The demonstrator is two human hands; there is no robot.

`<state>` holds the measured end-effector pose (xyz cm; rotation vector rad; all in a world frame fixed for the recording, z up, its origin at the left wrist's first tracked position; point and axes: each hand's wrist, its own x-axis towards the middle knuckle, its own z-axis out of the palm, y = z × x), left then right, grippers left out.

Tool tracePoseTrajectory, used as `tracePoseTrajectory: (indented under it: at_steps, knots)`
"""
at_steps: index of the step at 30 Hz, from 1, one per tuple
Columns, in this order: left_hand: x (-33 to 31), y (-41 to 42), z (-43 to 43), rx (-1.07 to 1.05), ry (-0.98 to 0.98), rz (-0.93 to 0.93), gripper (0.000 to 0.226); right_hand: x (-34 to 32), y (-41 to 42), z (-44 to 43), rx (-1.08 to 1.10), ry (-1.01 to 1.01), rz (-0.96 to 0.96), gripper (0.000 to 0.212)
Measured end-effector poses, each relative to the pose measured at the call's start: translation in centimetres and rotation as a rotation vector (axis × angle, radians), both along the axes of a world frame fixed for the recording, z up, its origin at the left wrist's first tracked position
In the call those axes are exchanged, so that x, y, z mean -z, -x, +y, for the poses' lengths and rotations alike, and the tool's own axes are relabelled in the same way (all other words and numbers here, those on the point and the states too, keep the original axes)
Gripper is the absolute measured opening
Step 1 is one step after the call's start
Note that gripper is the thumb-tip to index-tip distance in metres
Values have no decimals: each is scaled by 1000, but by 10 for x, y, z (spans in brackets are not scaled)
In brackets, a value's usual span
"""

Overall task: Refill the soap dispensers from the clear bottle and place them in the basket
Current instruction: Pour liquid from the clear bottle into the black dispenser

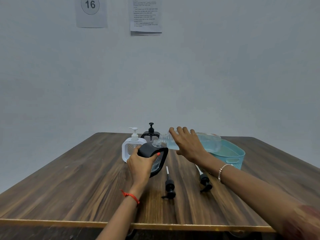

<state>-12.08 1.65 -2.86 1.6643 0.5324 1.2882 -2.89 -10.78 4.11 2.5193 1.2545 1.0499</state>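
The left hand grips the black soap dispenser, held tilted with its open neck uppermost. The right hand wraps the clear bottle — long axis near level, mouth pointing left, just above that neck. The teal basket sits behind, to the right.

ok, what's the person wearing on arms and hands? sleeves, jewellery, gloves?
No gloves; forearms bare. The left hand has orange-red polish on the thumbnail and a red thread tied round the wrist. The right hand has a thin pale beaded bracelet at the wrist. A blurred reddish sleeve shows higher up that arm, at the lower right corner.
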Motion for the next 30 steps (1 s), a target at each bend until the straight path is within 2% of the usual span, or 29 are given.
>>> tracePoseTrajectory:
  at_steps: [12,19,24,27,30]
  knots:
    - [1,1,3,28,30,-23,58,0,0,4,-26,-18,22,76]
    - [0,3,8,41,73,-25,56,-6,1,11,-61,-121,118,78]
    - [-4,2,12,85,128,-36,50,-10,-8,17,-160,-368,330,79]
    - [-7,4,15,138,167,-69,41,-8,-21,11,-348,-620,604,69]
    - [-6,3,20,164,199,-94,40,2,-37,4,-401,-900,880,69]
